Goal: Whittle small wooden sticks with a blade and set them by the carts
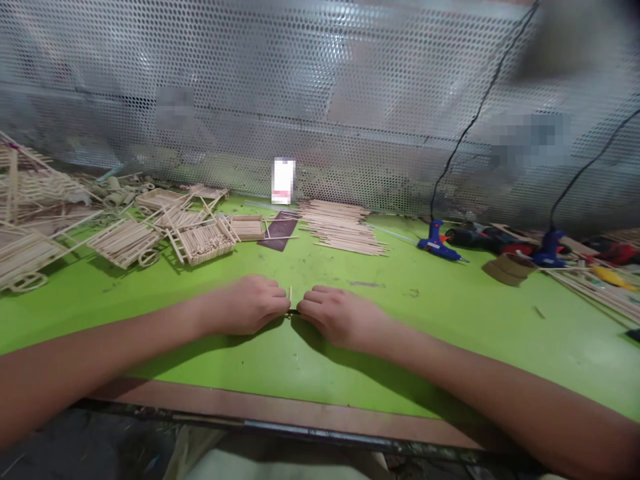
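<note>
Both hands meet low over the green table [280,367], their fingertips a small gap apart. My left hand [250,303] has its fingers closed on one end of a thin dark strip [293,311]. The strip's other end runs into the closed fingers of my right hand [335,313]. Just behind the gap a short pale stick [291,293] stands up beside the left fingertips. Small bits show under the strip, too small to make out. The fingers hide most of the strip.
Small wooden stick carts [205,243] and other stick pieces lie at the left. Thin sticks [340,227] are piled behind my hands, beside a dark sheet [280,230]. Blue glue guns [440,243] with black cords lie at the right, near a brown roll [509,269]. Perforated mesh [320,87] rises behind.
</note>
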Demonstrator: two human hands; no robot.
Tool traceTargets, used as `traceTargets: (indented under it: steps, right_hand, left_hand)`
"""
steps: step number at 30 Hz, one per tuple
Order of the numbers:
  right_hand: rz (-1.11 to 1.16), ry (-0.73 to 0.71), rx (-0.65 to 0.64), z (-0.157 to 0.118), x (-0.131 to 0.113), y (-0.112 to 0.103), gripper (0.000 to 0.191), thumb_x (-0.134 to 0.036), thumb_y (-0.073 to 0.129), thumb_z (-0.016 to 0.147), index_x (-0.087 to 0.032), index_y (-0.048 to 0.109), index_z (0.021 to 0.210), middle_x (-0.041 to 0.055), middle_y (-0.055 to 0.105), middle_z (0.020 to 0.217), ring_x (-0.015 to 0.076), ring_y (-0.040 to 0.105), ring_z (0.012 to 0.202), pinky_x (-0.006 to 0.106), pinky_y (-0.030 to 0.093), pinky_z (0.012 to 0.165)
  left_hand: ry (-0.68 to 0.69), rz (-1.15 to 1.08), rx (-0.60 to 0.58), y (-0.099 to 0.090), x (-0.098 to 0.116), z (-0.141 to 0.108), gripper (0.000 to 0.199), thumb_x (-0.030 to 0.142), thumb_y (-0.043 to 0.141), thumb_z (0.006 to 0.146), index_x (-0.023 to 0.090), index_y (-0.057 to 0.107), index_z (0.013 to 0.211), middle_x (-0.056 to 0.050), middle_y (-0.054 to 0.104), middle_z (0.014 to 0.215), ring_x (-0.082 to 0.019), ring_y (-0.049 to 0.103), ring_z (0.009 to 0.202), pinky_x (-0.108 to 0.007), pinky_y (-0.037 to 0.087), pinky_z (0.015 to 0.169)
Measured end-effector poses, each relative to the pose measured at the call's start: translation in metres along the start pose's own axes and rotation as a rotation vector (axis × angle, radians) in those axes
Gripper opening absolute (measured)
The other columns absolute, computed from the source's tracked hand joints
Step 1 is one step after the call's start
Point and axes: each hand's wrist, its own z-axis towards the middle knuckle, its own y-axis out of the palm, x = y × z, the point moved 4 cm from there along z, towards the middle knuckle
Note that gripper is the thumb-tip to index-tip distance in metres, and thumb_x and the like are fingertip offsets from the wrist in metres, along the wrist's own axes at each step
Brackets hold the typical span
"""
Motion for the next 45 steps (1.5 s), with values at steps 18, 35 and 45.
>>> traceTargets:
  steps: [18, 35, 45]
  right_hand:
    - [-0.104, 0.011, -0.03, -0.003, -0.001, 0.006, 0.008, -0.019, 0.059, 0.101, -0.016, 0.066, 0.103, 0.0057, 0.07, 0.09, 0.0199, 0.06, 0.083, 0.031, 0.044, 0.073]
    - [-0.156, 0.0, -0.069, 0.001, -0.004, 0.004, 0.008, -0.017, 0.06, 0.099, -0.014, 0.066, 0.102, 0.0075, 0.071, 0.09, 0.0211, 0.062, 0.086, 0.032, 0.045, 0.077]
    - [-0.16, 0.0, -0.084, -0.001, -0.003, 0.001, 0.009, -0.017, 0.06, 0.099, -0.015, 0.068, 0.103, 0.0068, 0.072, 0.092, 0.0202, 0.064, 0.087, 0.031, 0.046, 0.077]
  left_hand:
    - [-0.131, -0.14, -0.004, -0.013, -0.009, 0.016, 0.033, 0.043, 0.066, 0.098, 0.018, 0.066, 0.12, -0.008, 0.072, 0.115, -0.024, 0.067, 0.099, -0.038, 0.05, 0.088]
    - [-0.183, -0.169, 0.033, 0.003, -0.008, 0.007, 0.024, 0.041, 0.064, 0.1, 0.019, 0.074, 0.099, -0.006, 0.076, 0.103, -0.022, 0.068, 0.09, -0.036, 0.05, 0.081]
    - [-0.168, -0.186, 0.099, 0.003, -0.008, 0.003, 0.025, 0.042, 0.065, 0.101, 0.021, 0.078, 0.106, -0.006, 0.08, 0.11, -0.022, 0.073, 0.095, -0.041, 0.051, 0.089]
